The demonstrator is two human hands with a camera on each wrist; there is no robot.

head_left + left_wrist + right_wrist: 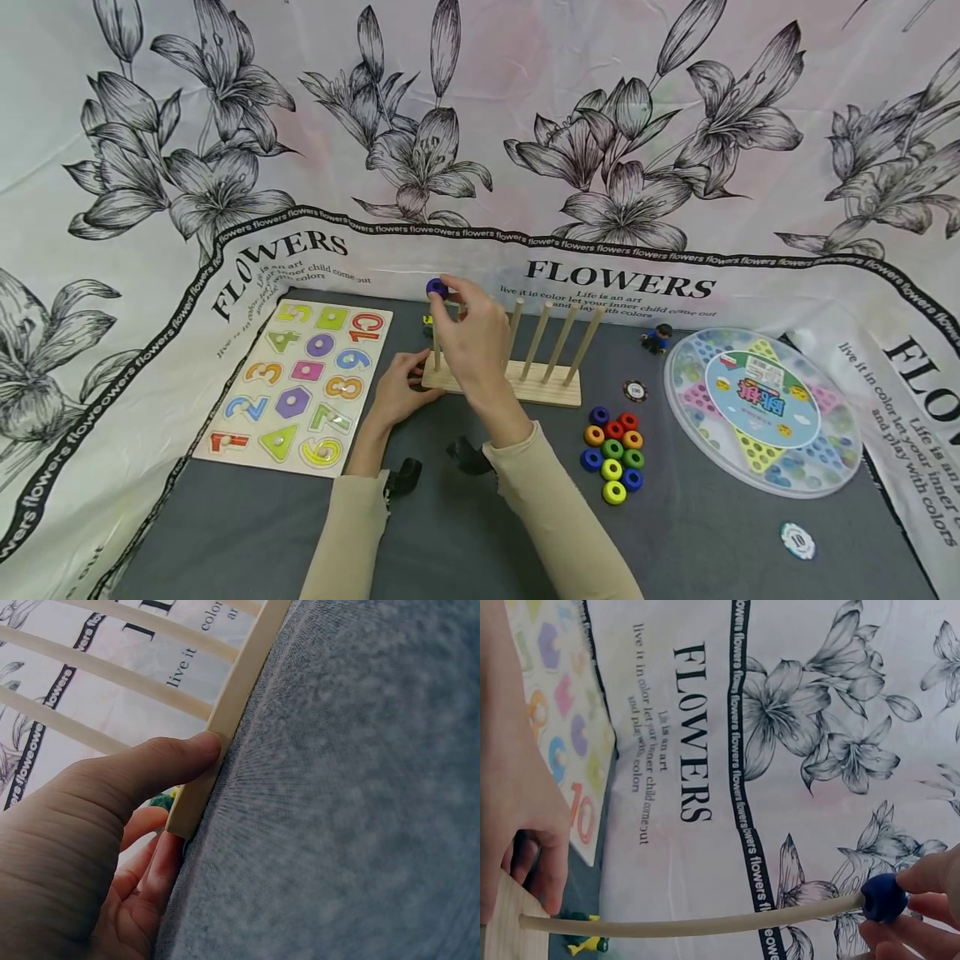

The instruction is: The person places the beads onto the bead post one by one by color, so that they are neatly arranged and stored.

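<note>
My left hand (399,390) grips the left end of a wooden peg stand (546,389); in the left wrist view its thumb (176,761) lies along the edge of the base. Several upright dowels rise from the stand. My right hand (477,343) pinches a dark blue bead (436,287) above the leftmost part of the stand. In the right wrist view that blue bead (885,898) is at the tip of a dowel (690,927); how far the dowel enters its hole is hidden. The right fingers (934,874) partly cover the bead.
Loose coloured beads (612,450) lie right of the stand. A number puzzle board (300,392) is on the left, and a round game board (765,408) on the right. A toy figure (657,338), a dark chip (634,391) and a white chip (797,541) lie nearby. A green-yellow toy (585,937) is behind the stand.
</note>
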